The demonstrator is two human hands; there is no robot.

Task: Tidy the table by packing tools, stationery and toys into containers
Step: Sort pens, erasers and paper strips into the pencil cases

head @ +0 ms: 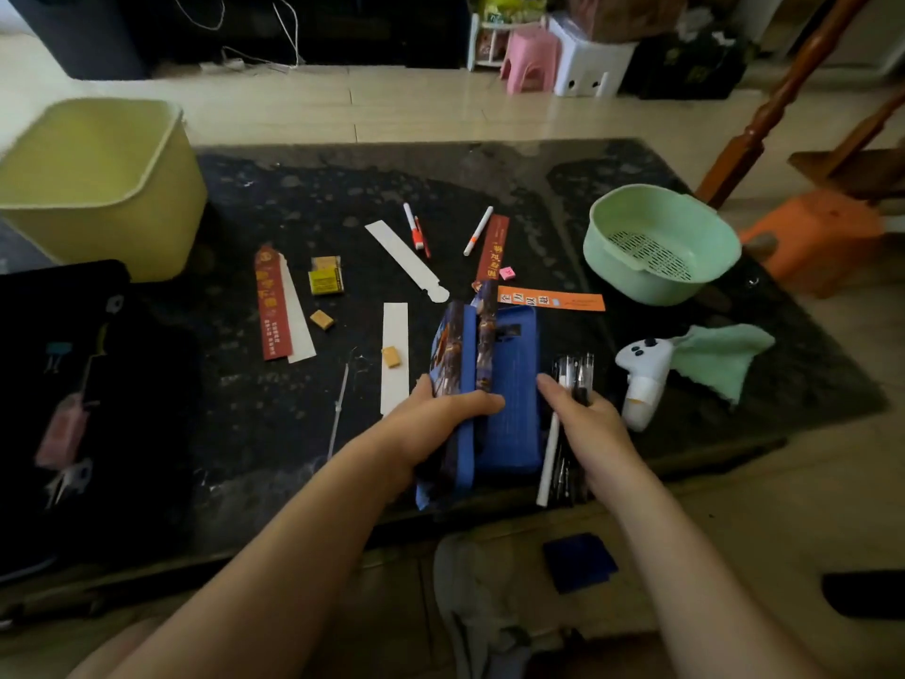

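Note:
A blue pencil case (pixel 509 384) lies open at the table's near edge. My left hand (pixel 440 414) grips its patterned left flap and holds it up. My right hand (pixel 587 423) is closed on a bundle of pens (pixel 573 379), black ones and a white one, just right of the case. Loose on the dark table lie two white-and-orange markers (pixel 414 227) (pixel 477 232), red (pixel 272 306), white (pixel 404 259) and orange bookmarks (pixel 553 300), small tan erasers (pixel 321 319) and a yellow box (pixel 325 279).
A yellow-green bin (pixel 98 188) stands at the far left, a mint colander basket (pixel 661 242) at the right. A white toy (pixel 641 379) and a green cloth (pixel 725 355) lie right of my hand. A black bag (pixel 73 409) covers the left edge. An orange stool (pixel 818 237) stands beyond the table.

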